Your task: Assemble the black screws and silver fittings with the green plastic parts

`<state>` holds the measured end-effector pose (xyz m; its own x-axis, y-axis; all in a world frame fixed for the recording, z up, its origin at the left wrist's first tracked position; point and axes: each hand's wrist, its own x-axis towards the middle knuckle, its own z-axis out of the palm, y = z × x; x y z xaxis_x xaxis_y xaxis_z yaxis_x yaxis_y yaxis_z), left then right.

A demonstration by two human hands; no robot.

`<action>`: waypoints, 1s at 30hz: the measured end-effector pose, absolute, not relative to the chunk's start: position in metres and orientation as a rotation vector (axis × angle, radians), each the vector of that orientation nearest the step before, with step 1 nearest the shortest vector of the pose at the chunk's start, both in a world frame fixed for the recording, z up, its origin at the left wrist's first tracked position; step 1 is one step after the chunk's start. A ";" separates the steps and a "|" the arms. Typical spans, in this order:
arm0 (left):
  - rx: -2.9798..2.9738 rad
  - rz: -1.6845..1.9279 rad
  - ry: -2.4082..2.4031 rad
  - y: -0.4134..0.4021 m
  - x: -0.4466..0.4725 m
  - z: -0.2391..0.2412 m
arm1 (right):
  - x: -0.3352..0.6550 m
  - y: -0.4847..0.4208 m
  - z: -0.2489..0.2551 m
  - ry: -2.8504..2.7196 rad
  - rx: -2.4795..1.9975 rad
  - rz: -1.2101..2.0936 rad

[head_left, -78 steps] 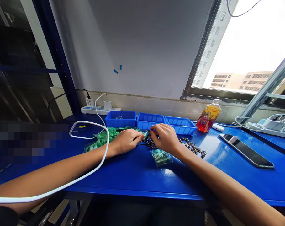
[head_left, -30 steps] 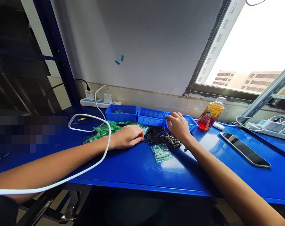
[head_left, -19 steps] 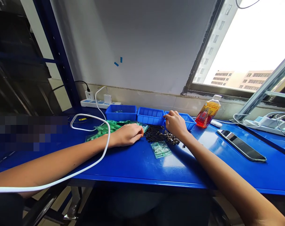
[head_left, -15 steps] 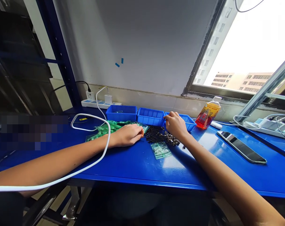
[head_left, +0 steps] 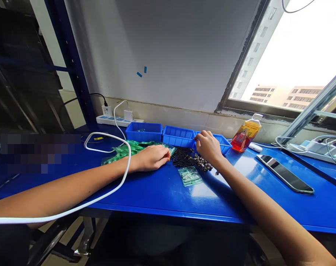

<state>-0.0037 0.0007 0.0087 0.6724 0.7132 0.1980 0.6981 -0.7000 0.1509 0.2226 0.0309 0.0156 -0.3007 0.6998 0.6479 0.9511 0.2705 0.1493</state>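
My left hand (head_left: 150, 157) rests on the blue table (head_left: 162, 192) with fingers curled, beside a pile of green plastic bags (head_left: 123, 151); what it holds, if anything, is hidden. My right hand (head_left: 209, 146) hovers with fingers pinched at the rim between the middle blue bin (head_left: 178, 136) and the right blue bin (head_left: 223, 142). A heap of small black screws (head_left: 183, 159) and silvery metal parts (head_left: 203, 164) lies between my hands. One small green bag (head_left: 190, 175) lies flat in front of the heap.
A third blue bin (head_left: 143, 131) stands at the left. A white cable (head_left: 112, 184) loops over my left forearm to a power strip (head_left: 115, 119). An orange drink bottle (head_left: 245, 134), a phone (head_left: 284, 173) and another power strip (head_left: 320, 147) are at the right.
My right hand rose from the screw heap and moved back to the bins' rim, where it stays. The silvery parts got pushed against the black screws. My left hand barely moved.
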 end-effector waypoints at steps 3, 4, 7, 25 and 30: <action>2.805 0.377 1.189 0.000 -0.002 0.009 | 0.222 0.029 0.016 -2.097 -1.509 -0.725; 2.804 0.375 1.191 0.000 -0.001 0.009 | 0.221 0.029 0.017 -2.095 -1.511 -0.726; 2.807 0.372 1.196 0.001 0.000 0.008 | 0.221 0.027 0.018 -2.095 -1.518 -0.719; 2.799 0.421 1.160 0.002 -0.002 0.006 | 0.220 0.022 0.023 -2.155 -1.668 -0.635; 2.810 0.434 1.135 0.002 -0.003 0.006 | 0.220 0.022 0.022 -2.175 -1.670 -0.627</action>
<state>-0.0028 0.0021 0.0055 0.6855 0.6906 0.2304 0.6679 -0.7225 0.1785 0.2200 0.0224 0.0220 -0.2604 0.8217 0.5070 0.9655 0.2172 0.1439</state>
